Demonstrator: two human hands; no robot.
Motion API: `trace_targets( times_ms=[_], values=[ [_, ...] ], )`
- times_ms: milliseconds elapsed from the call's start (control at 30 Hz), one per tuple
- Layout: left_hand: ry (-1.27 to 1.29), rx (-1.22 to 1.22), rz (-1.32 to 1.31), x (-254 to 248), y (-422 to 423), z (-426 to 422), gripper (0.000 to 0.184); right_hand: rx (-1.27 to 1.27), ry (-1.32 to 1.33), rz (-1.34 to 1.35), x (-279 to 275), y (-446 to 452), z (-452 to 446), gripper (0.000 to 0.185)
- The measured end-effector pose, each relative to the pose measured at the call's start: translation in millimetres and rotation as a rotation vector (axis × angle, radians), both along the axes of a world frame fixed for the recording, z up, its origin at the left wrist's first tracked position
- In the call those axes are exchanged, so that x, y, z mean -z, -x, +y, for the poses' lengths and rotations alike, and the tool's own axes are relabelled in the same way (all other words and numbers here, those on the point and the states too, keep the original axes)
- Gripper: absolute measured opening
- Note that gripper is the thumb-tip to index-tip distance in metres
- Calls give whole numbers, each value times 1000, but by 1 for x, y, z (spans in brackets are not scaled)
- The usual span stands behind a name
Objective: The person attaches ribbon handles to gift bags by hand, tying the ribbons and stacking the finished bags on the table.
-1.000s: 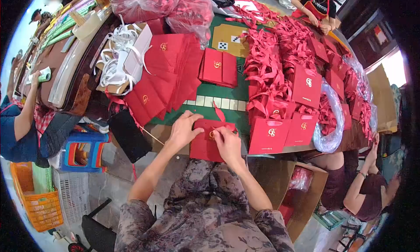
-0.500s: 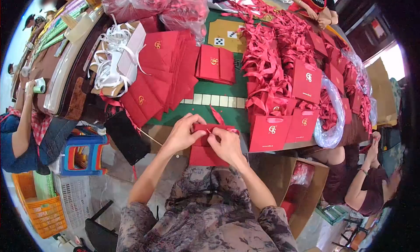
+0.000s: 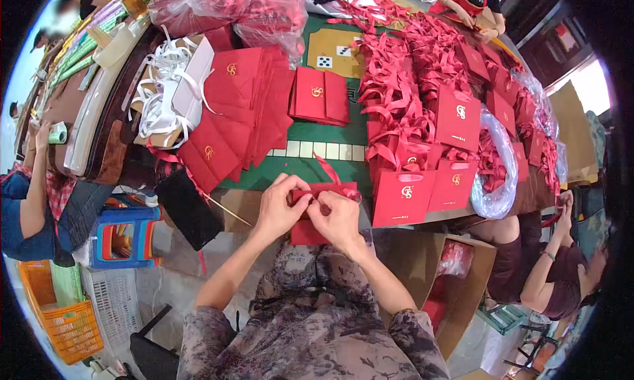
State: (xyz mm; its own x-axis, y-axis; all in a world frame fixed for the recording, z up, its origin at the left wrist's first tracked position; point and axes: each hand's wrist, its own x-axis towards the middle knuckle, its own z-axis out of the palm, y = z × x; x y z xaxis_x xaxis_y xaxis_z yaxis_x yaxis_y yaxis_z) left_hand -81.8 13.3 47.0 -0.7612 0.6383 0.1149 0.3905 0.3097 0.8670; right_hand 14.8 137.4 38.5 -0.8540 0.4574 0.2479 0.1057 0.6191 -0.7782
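Close to my body, at the table's front edge, a small red paper bag (image 3: 308,234) is between my hands. My left hand (image 3: 282,205) is closed at the bag's upper left, thumb and fingers pinching near its top edge. Beside it, my right hand (image 3: 338,216) is closed too, its thumb and forefinger pressed together at a red ribbon at the bag's mouth. The fingertips of both hands nearly meet and hide most of the ribbon there. A loose ribbon end (image 3: 326,169) sticks up beyond the bag.
Fanned red bags (image 3: 232,109) lie at left beside a box of white ribbons (image 3: 173,93). A small bag stack (image 3: 319,96) lies ahead. Ribboned bags (image 3: 404,196) crowd the right, with a plastic-wrap roll (image 3: 496,165). A cardboard box (image 3: 456,294) stands below. Other people sit on both sides.
My hands have drawn closer together, and the fingertips now cover the bit of ribbon that showed between them. The whole view has shifted slightly.
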Motion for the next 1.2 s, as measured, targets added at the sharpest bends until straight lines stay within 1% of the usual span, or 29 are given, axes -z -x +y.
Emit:
trace_targets(
  times_ms=[67, 167, 233, 267, 333, 467, 533, 567, 633, 700, 767, 800, 867, 900, 967, 1000, 1067, 1200],
  values=[
    [-18, -45, -12, -4, -4, 1, 12, 33, -8, 10, 1, 0, -6, 25],
    [-30, -23, -14, -7, -4, -2, 12, 83, -20, 43, 3, 0, -9, 26],
    [-28, -19, -21, -7, -4, -3, 12, 58, 246, -35, 2, -2, -6, 26],
    [-28, -17, -27, -7, -4, -3, 12, 61, 248, -35, 3, -2, -4, 26],
    [-29, -6, -15, -9, -3, -4, 12, -2, 375, -138, 4, -1, 2, 27],
    [-40, -16, 33, -11, -3, -6, 12, -38, 388, -152, 1, -3, 7, 32],
    [-49, -26, 7, -11, -3, -6, 12, -31, 251, -106, -10, -6, 1, 26],
    [-58, -39, -20, -11, -3, -7, 12, -31, 252, -106, -9, -7, 0, 26],
    [-55, -39, -30, -10, -3, -7, 12, -8, 82, -17, -6, -9, -3, 20],
    [-51, -33, -42, -11, -4, -7, 12, -21, 128, -20, -4, -11, -3, 18],
    [17, -27, -54, -14, -5, -7, 11, -46, 59, 14, 4, -12, 0, 15],
    [18, -23, -54, -12, -7, -6, 11, -42, 60, 13, 2, -12, 0, 15],
    [-55, -18, 88, -5, -10, -5, 10, -38, 293, -140, -2, -12, 1, 19],
    [-54, -18, 90, -4, -10, -5, 10, -39, 294, -138, 0, -12, 0, 19],
    [-88, -32, 148, -4, -11, -5, 11, -17, 498, -115, 6, -11, -1, 22],
    [-89, -31, 147, -4, -13, -4, 11, -16, 498, -115, 1, -11, -3, 22],
    [-92, -38, 68, -4, -15, -4, 11, 59, 312, -59, -10, -10, -8, 22],
    [-79, -27, -9, -9, -14, -3, 10, 74, 298, 9, 0, -7, -9, 20]
  ],
)
